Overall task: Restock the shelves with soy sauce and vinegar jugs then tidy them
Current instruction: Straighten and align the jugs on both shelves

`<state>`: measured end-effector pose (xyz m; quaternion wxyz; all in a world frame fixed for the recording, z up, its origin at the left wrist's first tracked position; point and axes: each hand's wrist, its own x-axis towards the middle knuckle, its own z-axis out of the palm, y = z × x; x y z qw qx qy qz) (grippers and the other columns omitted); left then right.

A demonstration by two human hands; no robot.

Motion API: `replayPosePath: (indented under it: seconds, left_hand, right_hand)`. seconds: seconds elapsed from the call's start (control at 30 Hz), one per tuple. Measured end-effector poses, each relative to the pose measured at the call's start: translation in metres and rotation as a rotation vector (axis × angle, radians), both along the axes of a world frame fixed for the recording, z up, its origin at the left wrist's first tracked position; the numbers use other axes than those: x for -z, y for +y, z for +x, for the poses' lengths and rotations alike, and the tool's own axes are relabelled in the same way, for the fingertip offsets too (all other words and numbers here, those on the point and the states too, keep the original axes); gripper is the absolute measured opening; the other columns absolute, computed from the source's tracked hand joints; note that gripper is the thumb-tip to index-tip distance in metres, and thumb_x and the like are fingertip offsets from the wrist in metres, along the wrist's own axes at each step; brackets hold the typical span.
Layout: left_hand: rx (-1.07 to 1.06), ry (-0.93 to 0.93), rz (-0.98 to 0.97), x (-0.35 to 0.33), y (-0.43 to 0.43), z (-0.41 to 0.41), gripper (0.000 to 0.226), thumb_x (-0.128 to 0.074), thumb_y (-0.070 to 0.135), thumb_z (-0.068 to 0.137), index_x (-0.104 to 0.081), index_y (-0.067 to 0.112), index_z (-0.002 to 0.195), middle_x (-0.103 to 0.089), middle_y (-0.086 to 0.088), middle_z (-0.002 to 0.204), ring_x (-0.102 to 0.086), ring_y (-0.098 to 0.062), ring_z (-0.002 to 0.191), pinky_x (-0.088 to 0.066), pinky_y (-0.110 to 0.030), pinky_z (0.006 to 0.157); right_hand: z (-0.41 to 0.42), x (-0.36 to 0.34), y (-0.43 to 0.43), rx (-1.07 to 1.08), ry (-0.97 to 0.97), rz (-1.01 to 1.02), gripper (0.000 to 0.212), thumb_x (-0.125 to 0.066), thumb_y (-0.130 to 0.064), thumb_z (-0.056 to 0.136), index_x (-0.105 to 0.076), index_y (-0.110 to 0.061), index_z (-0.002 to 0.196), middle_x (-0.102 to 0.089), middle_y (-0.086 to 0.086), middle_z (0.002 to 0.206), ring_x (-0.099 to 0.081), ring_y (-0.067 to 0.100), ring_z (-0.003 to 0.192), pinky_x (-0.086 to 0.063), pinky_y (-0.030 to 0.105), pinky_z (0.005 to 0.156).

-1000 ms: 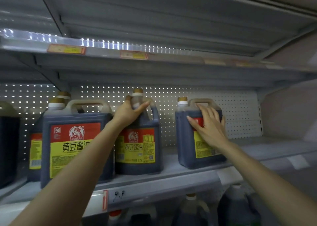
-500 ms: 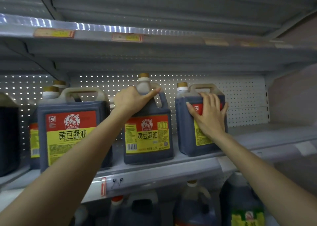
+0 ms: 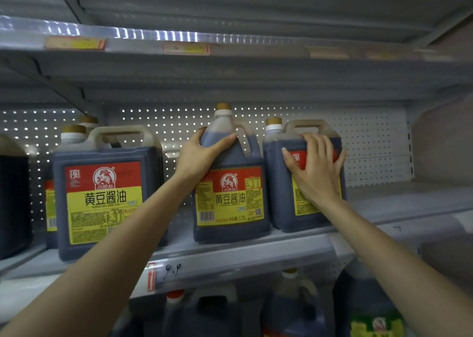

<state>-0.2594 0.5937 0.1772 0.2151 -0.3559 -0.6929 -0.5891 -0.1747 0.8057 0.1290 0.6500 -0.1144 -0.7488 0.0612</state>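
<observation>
Three dark soy sauce jugs with red and yellow labels stand on the grey shelf (image 3: 256, 255). My left hand (image 3: 202, 152) grips the shoulder of the middle jug (image 3: 230, 203), thumb and fingers wrapped below its neck. My right hand (image 3: 317, 168) lies on the front of the right jug (image 3: 284, 203), fingers spread over its label and curling round its right edge. The middle and right jugs stand close side by side. A larger jug (image 3: 102, 198) stands to the left with a gap beside it.
More jugs stand behind the large one (image 3: 51, 203) and at the far left (image 3: 12, 203). The shelf right of the right jug is bare (image 3: 396, 203). Below are several jugs (image 3: 291, 308), one with a red cap (image 3: 175, 295). A perforated back panel (image 3: 371, 142) and an upper shelf (image 3: 230, 55) enclose the space.
The middle jug has slid right until it stands next to the right jug. My right hand has stayed spread on the right jug's front, shifting slightly toward its right edge.
</observation>
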Motion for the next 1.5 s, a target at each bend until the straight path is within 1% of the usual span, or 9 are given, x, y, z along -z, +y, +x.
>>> replayPosePath:
  seconds: [0.2,0.4,0.5,0.6,0.7,0.8,0.97,1.3,1.5]
  left_hand:
    - [-0.111,0.0,-0.039,0.001,0.012,0.006,0.073,-0.066,0.065,0.072,-0.045,0.029,0.132,-0.061,0.007,0.1,-0.066,-0.015,0.085,-0.055,-0.04,0.083]
    - [-0.142,0.025,-0.011,0.005,0.015,0.005,0.072,-0.065,0.07,0.07,-0.047,0.03,0.127,-0.059,0.012,0.092,-0.065,-0.013,0.082,-0.056,-0.039,0.08]
    - [-0.164,0.045,-0.033,0.009,0.013,0.007,0.06,-0.061,0.072,0.073,-0.045,0.033,0.115,-0.063,0.007,0.096,-0.067,-0.018,0.083,-0.057,-0.043,0.078]
    - [-0.294,0.12,-0.207,0.012,0.006,0.02,0.071,-0.046,0.07,0.084,-0.034,0.024,0.136,-0.059,-0.008,0.121,-0.065,-0.027,0.095,-0.055,-0.046,0.081]
    - [-0.351,0.201,-0.394,0.023,-0.005,0.044,0.078,-0.04,0.056,0.093,-0.005,0.017,0.152,-0.033,-0.014,0.147,-0.049,-0.033,0.121,-0.048,-0.047,0.091]
    - [-0.376,0.308,-0.509,0.041,-0.024,0.072,0.081,-0.036,0.055,0.094,0.007,0.018,0.153,-0.015,-0.009,0.155,-0.033,-0.029,0.135,-0.043,-0.045,0.1]
    - [-0.573,0.47,-0.805,0.065,-0.065,0.112,0.079,-0.022,0.061,0.093,0.025,0.023,0.144,0.012,-0.008,0.16,0.007,-0.021,0.148,-0.006,-0.041,0.119]
    - [-0.7,0.417,-0.72,0.047,-0.163,0.09,0.077,-0.024,0.06,0.095,0.012,0.021,0.151,0.01,-0.01,0.16,0.01,-0.023,0.147,-0.004,-0.043,0.118]
    - [-0.652,0.5,-0.679,0.034,-0.217,0.032,0.084,-0.027,0.064,0.09,0.017,0.024,0.15,0.016,-0.008,0.159,0.013,-0.023,0.147,-0.001,-0.041,0.118]
  right_hand:
    - [-0.002,0.003,0.005,-0.005,-0.011,0.007,0.09,-0.012,-0.08,0.078,-0.043,-0.016,0.132,-0.043,0.001,0.14,-0.028,0.02,0.137,0.0,0.059,0.111]
    - [-0.003,0.003,0.006,0.001,-0.026,0.004,0.092,-0.009,-0.081,0.078,-0.041,-0.016,0.134,-0.041,0.002,0.141,-0.026,0.02,0.137,0.0,0.06,0.111]
    - [0.002,0.001,0.004,0.025,-0.139,0.005,0.092,-0.005,-0.079,0.079,-0.033,-0.016,0.14,-0.033,0.002,0.147,-0.018,0.02,0.141,0.0,0.063,0.11]
    - [0.017,-0.003,0.001,0.054,-0.339,-0.004,0.088,-0.007,-0.075,0.083,-0.012,-0.017,0.149,-0.011,0.001,0.157,-0.002,0.019,0.145,-0.001,0.066,0.11]
    - [0.037,0.0,-0.004,0.066,-0.499,-0.031,0.089,-0.004,-0.076,0.08,0.007,-0.023,0.15,0.009,-0.001,0.159,0.011,0.021,0.145,0.003,0.066,0.108]
    - [0.057,0.018,-0.018,0.067,-0.496,-0.008,0.09,0.013,-0.081,0.069,0.017,-0.034,0.146,0.016,0.0,0.158,0.014,0.025,0.145,0.01,0.064,0.106]
    - [0.078,0.035,-0.061,-0.003,-0.553,0.059,0.085,0.019,-0.082,0.065,0.026,-0.04,0.139,0.028,-0.005,0.151,0.016,0.025,0.144,0.016,0.06,0.104]
    - [0.075,0.035,-0.147,-0.044,-0.51,0.139,0.087,0.023,-0.084,0.062,0.025,-0.043,0.138,0.034,-0.01,0.146,0.028,0.014,0.136,0.016,0.058,0.105]
    - [0.019,0.028,-0.195,0.047,-0.491,0.075,0.085,0.021,-0.081,0.064,0.025,-0.04,0.139,0.028,-0.004,0.153,0.029,0.013,0.134,0.013,0.057,0.108]
